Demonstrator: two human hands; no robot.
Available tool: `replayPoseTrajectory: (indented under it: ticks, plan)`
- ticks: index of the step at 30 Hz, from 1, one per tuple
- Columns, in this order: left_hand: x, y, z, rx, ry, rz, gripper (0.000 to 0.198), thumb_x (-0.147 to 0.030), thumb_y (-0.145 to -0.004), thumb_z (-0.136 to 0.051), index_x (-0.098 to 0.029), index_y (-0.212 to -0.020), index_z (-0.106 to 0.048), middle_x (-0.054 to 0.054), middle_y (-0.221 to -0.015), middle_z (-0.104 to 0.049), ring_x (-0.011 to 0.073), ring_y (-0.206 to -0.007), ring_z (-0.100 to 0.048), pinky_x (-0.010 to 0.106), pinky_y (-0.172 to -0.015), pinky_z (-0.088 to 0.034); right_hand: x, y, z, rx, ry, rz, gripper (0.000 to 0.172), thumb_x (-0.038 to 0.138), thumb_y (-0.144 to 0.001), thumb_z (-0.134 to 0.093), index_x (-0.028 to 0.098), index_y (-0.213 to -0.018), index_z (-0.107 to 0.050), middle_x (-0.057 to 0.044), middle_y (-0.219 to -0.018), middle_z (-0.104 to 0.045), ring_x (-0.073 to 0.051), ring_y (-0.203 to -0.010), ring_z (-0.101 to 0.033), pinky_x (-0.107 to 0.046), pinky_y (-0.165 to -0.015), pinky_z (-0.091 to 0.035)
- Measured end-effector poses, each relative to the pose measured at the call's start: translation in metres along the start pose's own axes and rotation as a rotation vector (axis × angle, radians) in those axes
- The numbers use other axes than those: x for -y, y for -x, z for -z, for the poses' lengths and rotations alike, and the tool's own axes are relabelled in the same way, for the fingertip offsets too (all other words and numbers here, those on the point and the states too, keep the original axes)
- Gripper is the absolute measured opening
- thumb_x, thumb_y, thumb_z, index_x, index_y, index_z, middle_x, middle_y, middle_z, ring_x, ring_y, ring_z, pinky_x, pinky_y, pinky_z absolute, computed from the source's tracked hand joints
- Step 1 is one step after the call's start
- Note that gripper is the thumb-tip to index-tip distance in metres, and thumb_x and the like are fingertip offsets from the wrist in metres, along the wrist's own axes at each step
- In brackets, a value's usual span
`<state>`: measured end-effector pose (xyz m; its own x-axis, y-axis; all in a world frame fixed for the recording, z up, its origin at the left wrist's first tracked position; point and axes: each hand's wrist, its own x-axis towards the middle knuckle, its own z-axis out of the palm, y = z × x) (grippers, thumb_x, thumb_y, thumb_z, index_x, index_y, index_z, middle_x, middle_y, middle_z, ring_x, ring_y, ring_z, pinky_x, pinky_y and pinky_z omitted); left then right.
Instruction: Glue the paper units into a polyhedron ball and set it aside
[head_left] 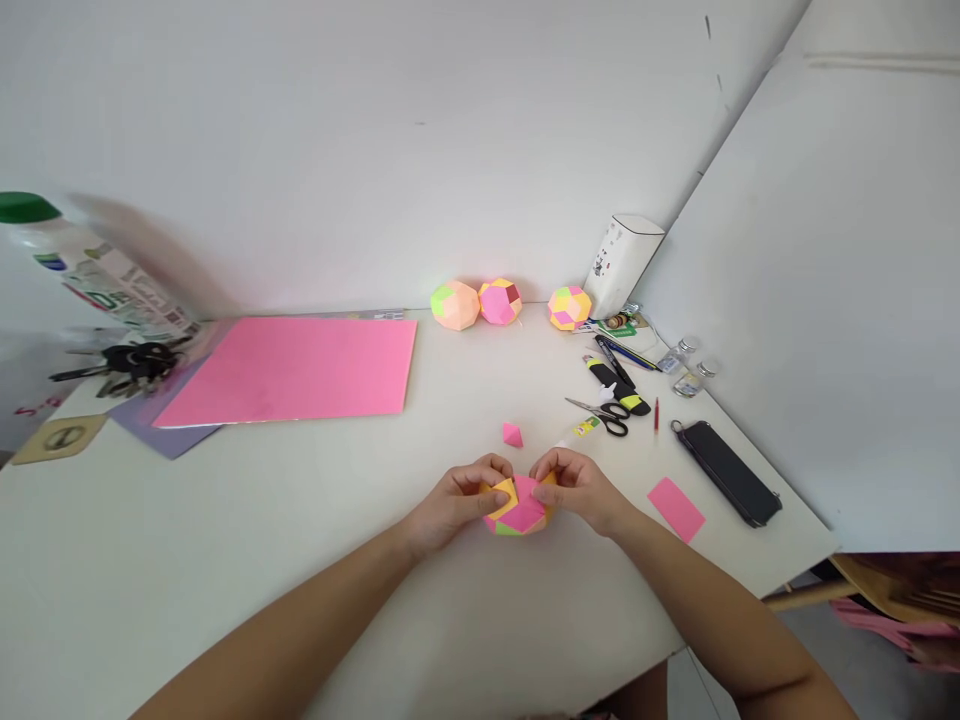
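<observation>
A multi-coloured folded-paper ball [523, 508] in pink, yellow and green is held low over the white table, between both hands. My left hand [466, 497] grips its left side, with the thumb on a yellow facet. On the right side, my right hand [574, 486] pinches the ball's upper edge, its thumb on a pink facet. The fingertips behind the paper are partly hidden. Just beyond the ball lies a small folded pink piece [512, 434], touched by neither hand.
Three finished-looking paper balls [455, 305] stand by the wall. Large pink sheets [300, 370] lie at left, near a bottle [112, 275] and keys [139, 362]. To the right are scissors [609, 412], pens, a cutter, small jars, a pink slip [676, 509] and a black pouch [726, 472].
</observation>
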<state>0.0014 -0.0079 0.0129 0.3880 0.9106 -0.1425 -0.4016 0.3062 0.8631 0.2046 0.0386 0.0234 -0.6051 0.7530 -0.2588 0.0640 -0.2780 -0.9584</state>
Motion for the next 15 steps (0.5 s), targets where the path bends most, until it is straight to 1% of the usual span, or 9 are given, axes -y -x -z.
replayPoseTrajectory:
  ticks: [2,4,7,8,9,10,11,13,15]
  plan:
    - [0.001,0.001,0.001,0.047,0.001,0.005,0.009,-0.025,-0.075,-0.068,-0.018,-0.068,-0.069,0.002,-0.089,-0.048,0.0144,-0.080,-0.050,0.029,-0.073,-0.042,0.002,0.001,0.000,-0.014,0.086,0.107,0.020,0.036,-0.075,-0.069,0.018,-0.078,-0.059,-0.003,-0.089,-0.059,-0.014,-0.076,-0.056,-0.027,-0.066,-0.046]
    - [0.003,0.003,0.002,0.103,0.030,0.014,0.013,-0.027,-0.078,-0.064,-0.017,-0.069,-0.067,0.002,-0.084,-0.049,0.0137,-0.076,-0.049,0.028,-0.070,-0.041,0.007,0.003,0.004,-0.072,0.282,0.288,0.015,0.034,-0.080,-0.063,0.019,-0.079,-0.060,-0.006,-0.096,-0.059,-0.017,-0.086,-0.057,-0.032,-0.076,-0.048]
    - [0.007,0.004,0.002,0.190,0.093,0.091,0.015,-0.030,-0.078,-0.064,-0.017,-0.072,-0.066,0.001,-0.072,-0.049,0.0124,-0.067,-0.046,0.026,-0.064,-0.037,0.025,0.006,0.022,-0.251,0.731,0.577,0.005,0.026,-0.080,-0.061,0.021,-0.083,-0.062,-0.009,-0.099,-0.059,-0.022,-0.096,-0.056,-0.039,-0.088,-0.045]
    - [0.008,0.005,0.001,0.221,0.098,0.116,0.015,-0.030,-0.077,-0.065,-0.016,-0.073,-0.066,0.001,-0.071,-0.049,0.0127,-0.066,-0.047,0.027,-0.063,-0.037,0.033,0.007,0.030,-0.338,0.868,0.645,0.006,0.022,-0.080,-0.059,0.022,-0.084,-0.063,-0.009,-0.101,-0.059,-0.023,-0.099,-0.055,-0.040,-0.090,-0.043]
    - [0.009,0.004,0.001,0.241,0.106,0.128,0.015,-0.030,-0.076,-0.066,-0.016,-0.073,-0.067,0.001,-0.070,-0.050,0.0131,-0.066,-0.047,0.027,-0.063,-0.037,0.040,0.008,0.039,-0.413,0.994,0.672,0.011,0.018,-0.080,-0.056,0.022,-0.088,-0.063,-0.010,-0.103,-0.059,-0.024,-0.102,-0.054,-0.042,-0.092,-0.042]
    - [0.010,0.004,0.000,0.252,0.106,0.134,0.015,-0.031,-0.076,-0.066,-0.016,-0.073,-0.066,0.002,-0.071,-0.050,0.0133,-0.066,-0.047,0.027,-0.063,-0.037,0.047,0.008,0.047,-0.410,1.124,0.647,0.018,0.014,-0.079,-0.054,0.021,-0.093,-0.063,-0.010,-0.106,-0.059,-0.025,-0.105,-0.052,-0.044,-0.094,-0.041]
    - [0.010,0.004,-0.001,0.246,0.108,0.126,0.016,-0.030,-0.076,-0.067,-0.016,-0.071,-0.066,0.001,-0.071,-0.049,0.0131,-0.066,-0.046,0.026,-0.063,-0.037,0.052,0.007,0.053,-0.345,1.240,0.587,0.026,0.010,-0.076,-0.053,0.020,-0.098,-0.062,-0.011,-0.110,-0.058,-0.026,-0.109,-0.050,-0.046,-0.096,-0.039]
    - [0.009,0.003,-0.002,0.219,0.111,0.098,0.016,-0.029,-0.075,-0.068,-0.015,-0.067,-0.065,0.000,-0.073,-0.047,0.0123,-0.067,-0.046,0.025,-0.063,-0.037,0.056,0.002,0.063,-0.139,1.390,0.449,0.044,0.006,-0.069,-0.053,0.019,-0.111,-0.059,-0.012,-0.122,-0.053,-0.029,-0.119,-0.045,-0.048,-0.099,-0.038]
    - [0.009,0.002,-0.002,0.204,0.109,0.075,0.016,-0.028,-0.075,-0.068,-0.015,-0.067,-0.065,0.000,-0.074,-0.046,0.0117,-0.067,-0.047,0.025,-0.063,-0.037,0.051,-0.005,0.067,-0.002,1.484,0.340,0.057,0.002,-0.064,-0.053,0.017,-0.118,-0.055,-0.014,-0.130,-0.048,-0.032,-0.128,-0.037,-0.051,-0.101,-0.036]
